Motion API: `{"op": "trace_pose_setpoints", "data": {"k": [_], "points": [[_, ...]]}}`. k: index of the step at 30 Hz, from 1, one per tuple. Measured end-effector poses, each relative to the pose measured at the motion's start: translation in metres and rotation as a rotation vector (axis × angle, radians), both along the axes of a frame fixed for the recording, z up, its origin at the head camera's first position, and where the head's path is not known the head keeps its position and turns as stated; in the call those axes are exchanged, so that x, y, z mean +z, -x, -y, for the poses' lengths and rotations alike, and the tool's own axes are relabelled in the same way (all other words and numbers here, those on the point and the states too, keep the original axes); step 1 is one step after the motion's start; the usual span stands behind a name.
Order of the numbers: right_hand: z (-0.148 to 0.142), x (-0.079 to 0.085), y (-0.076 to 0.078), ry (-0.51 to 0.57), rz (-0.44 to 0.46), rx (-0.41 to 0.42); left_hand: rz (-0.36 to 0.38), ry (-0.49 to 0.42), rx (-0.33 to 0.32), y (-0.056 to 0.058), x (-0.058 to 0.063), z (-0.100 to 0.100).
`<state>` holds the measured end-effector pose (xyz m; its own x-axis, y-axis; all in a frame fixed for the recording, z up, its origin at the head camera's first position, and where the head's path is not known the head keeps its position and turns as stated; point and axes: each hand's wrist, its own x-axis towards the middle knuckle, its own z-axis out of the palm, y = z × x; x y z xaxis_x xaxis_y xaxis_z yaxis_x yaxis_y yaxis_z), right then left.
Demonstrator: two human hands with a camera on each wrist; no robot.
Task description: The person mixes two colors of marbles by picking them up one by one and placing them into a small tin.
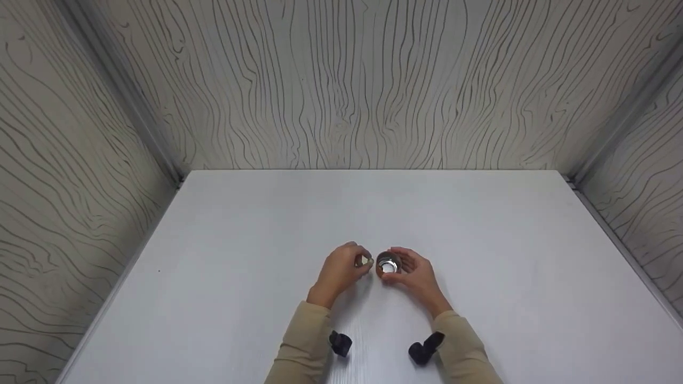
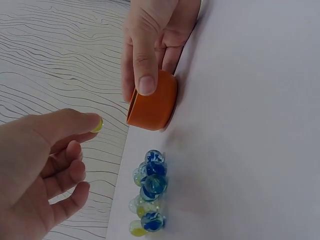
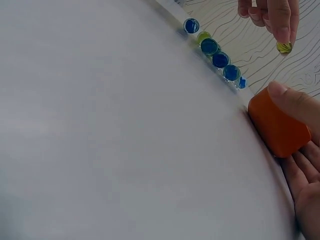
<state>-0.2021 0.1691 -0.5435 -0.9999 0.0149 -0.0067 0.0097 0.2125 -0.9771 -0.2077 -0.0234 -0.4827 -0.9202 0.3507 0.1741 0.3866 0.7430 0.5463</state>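
My left hand pinches a yellow-green glass marble between thumb and fingertips, held above the table and beside a small orange cup. My right hand grips that cup, thumb on the near side and fingers around the far side. The head view shows the cup's shiny silvery inside. Its mouth faces up, and its base is at or close to the tabletop. Several blue and yellow glass marbles lie clustered on the table near the cup; the head view does not show them, with the left hand above that area.
A white table stretches around both hands. Wood-grain patterned panels stand behind it and at both sides. Black wrist-camera mounts sit by the beige sleeves.
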Motion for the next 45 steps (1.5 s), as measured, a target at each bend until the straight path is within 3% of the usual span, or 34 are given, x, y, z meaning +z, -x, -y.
{"op": "trace_pose_setpoints", "data": {"k": [22, 45], "points": [[-0.003, -0.002, 0.001, -0.014, 0.0, 0.028, -0.024, 0.042, -0.039, 0.003, 0.007, -0.01], [0.0, -0.001, 0.0, -0.001, -0.013, 0.028, -0.015, 0.078, -0.041, 0.004, 0.002, -0.021]]}}
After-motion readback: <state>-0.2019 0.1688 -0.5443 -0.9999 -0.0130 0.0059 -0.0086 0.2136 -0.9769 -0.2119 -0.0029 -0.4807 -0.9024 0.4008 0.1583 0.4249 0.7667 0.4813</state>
